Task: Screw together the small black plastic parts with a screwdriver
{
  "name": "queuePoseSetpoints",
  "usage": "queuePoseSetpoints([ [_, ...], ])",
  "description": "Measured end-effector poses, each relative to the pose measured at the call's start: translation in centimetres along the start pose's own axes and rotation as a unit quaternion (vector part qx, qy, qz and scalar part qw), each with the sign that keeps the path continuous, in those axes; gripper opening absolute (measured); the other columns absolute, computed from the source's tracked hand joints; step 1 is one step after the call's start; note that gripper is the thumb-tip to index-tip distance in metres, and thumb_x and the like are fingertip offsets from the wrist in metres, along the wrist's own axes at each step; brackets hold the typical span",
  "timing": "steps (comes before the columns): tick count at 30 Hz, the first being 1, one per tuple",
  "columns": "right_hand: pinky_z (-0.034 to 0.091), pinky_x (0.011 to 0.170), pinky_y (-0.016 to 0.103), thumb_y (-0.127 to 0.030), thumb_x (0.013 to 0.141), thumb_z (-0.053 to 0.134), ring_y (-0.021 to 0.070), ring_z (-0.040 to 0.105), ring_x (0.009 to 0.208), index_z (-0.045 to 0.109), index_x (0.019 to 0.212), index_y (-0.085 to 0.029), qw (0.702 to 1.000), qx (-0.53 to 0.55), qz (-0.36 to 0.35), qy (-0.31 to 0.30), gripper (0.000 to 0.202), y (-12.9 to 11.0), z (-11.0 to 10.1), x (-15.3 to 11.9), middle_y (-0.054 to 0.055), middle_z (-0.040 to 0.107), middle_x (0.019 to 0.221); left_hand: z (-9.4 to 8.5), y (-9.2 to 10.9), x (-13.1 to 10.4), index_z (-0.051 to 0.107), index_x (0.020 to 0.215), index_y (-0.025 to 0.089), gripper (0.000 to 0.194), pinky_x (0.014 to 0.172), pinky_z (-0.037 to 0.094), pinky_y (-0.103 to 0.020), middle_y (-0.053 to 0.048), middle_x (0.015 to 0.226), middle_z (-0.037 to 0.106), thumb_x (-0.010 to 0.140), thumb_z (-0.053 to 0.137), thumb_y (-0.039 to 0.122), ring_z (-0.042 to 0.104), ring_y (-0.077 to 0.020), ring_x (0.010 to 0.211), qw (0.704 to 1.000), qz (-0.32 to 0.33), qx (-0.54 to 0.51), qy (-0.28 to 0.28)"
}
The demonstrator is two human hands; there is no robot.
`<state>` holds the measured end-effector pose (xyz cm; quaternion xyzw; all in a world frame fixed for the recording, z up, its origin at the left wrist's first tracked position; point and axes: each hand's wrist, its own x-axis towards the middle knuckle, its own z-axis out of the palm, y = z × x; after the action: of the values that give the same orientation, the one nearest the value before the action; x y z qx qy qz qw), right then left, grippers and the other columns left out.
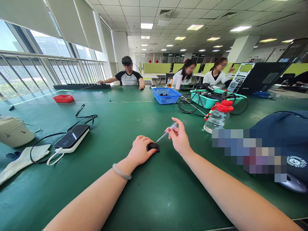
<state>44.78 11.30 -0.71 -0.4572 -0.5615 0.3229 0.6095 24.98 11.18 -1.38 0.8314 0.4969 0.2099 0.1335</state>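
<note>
My left hand (pixel 141 150) rests on the green tabletop with fingers and thumb closed around a small black part (pixel 153 146). That part has a round section on a flat, squarish base; its exact kind is too small to tell. In my right hand (pixel 179 138) is a screwdriver (pixel 165 134) with a clear handle, gripped between thumb and fingers. It slants down to the left, and its tip meets the top of the black part, close to my left fingertips.
Left: a phone on a power bank (pixel 72 138) with cables, a white glove (pixel 26 160), a red tray (pixel 63 98). Right: a water bottle (pixel 218 118), a dark backpack (pixel 284 134). Farther back: a blue basket (pixel 166 98), a green basket (pixel 204 100) of cables, several people.
</note>
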Motion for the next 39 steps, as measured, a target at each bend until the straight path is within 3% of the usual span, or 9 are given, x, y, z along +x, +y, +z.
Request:
queuePoseSetpoints([
  [8,0.044,0.060,0.032,-0.052,0.083,0.061,0.0121,0.050,0.055,0.039,0.134,-0.027,0.999,0.020,0.043,0.007,0.062,0.69,-0.26,0.58,-0.002,0.067,0.080,0.01,-0.07,-0.02,0.073,0.105,0.023,0.025,0.112,0.040,-0.052,-0.004,0.119,0.072,0.082,0.073,0.032,0.049,-0.0327,0.127,1.000,0.002,-0.005,0.002],
  [17,0.049,0.069,0.036,-0.050,0.084,0.061,0.0128,0.055,0.058,0.038,0.137,-0.026,0.999,0.044,0.023,-0.012,0.063,0.43,-0.21,0.37,-0.001,0.069,0.085,0.00,0.07,-0.02,0.073,0.103,0.024,0.023,0.111,0.041,-0.053,-0.005,0.118,0.072,0.081,0.073,0.032,0.050,-0.0333,0.126,1.000,-0.002,-0.006,0.006],
  [32,0.046,0.061,0.032,-0.053,0.084,0.063,0.0119,0.050,0.053,0.040,0.141,-0.025,0.999,0.039,0.034,0.000,0.068,0.23,-0.24,0.41,-0.003,0.067,0.076,0.00,-0.02,-0.01,0.072,0.104,0.024,0.023,0.112,0.040,-0.052,-0.005,0.118,0.072,0.082,0.072,0.032,0.050,-0.0324,0.127,1.000,0.007,-0.009,0.004],
  [39,0.048,0.068,0.034,-0.052,0.090,0.053,0.0146,0.054,0.056,0.043,0.140,-0.024,0.999,0.039,0.024,0.004,0.058,0.13,-0.35,0.36,-0.008,0.055,0.059,-0.12,0.12,-0.03,0.072,0.105,0.023,0.023,0.112,0.040,-0.052,-0.005,0.118,0.072,0.083,0.072,0.032,0.048,-0.0334,0.127,1.000,0.002,-0.006,-0.007],
])
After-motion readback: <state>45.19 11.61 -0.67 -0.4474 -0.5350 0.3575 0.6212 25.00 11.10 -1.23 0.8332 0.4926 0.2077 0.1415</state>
